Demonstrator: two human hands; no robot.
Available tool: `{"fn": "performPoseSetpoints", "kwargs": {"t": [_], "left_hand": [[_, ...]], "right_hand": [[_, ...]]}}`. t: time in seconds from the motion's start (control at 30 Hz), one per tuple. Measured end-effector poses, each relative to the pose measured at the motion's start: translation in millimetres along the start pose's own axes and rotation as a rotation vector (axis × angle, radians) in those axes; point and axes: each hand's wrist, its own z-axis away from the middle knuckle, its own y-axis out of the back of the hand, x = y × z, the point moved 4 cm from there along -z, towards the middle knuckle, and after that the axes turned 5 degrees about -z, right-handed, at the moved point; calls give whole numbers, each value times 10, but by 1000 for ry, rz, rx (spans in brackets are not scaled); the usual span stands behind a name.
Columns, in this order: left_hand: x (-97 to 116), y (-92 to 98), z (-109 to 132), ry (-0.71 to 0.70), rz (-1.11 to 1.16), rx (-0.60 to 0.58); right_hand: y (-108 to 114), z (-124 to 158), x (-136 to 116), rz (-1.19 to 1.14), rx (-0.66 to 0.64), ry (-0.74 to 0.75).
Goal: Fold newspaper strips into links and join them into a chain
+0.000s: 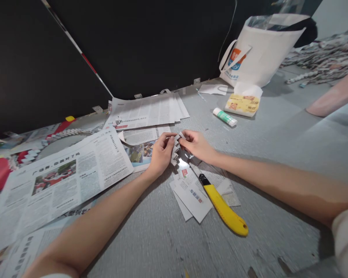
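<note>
Between both hands is a short zigzag chain of folded newspaper strips [174, 154], its lower end hanging free. My left hand [161, 151] is closed on the chain's left side, thumb and fingers pinching near the top. With closed fingertips my right hand [195, 143] pinches a folded paper strip at the chain's upper end; whether the strip is joined to the chain I cannot tell. Just below the hands lie cut newspaper pieces [193, 195]. Across them rests a yellow-handled utility knife [224, 210], its blade pointing up toward the hands.
Newspaper sheets [84, 177] spread at left, with a stack [145, 110] behind. A glue stick [225, 117], a tissue pack [243, 103] and a white bag [263, 50] stand or lie at back right. A black wall [147, 42] borders the grey floor [150, 239].
</note>
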Motion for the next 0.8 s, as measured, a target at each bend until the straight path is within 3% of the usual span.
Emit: {"fn": "performPoseSetpoints", "kwargs": {"t": [0.27, 0.8], "left_hand": [[-131, -13, -22, 146, 121, 25], [-92, -22, -9, 150, 129, -9]], "right_hand": [[-10, 47, -70, -122, -23, 31], [-34, 94, -132, -154, -88, 86]]}}
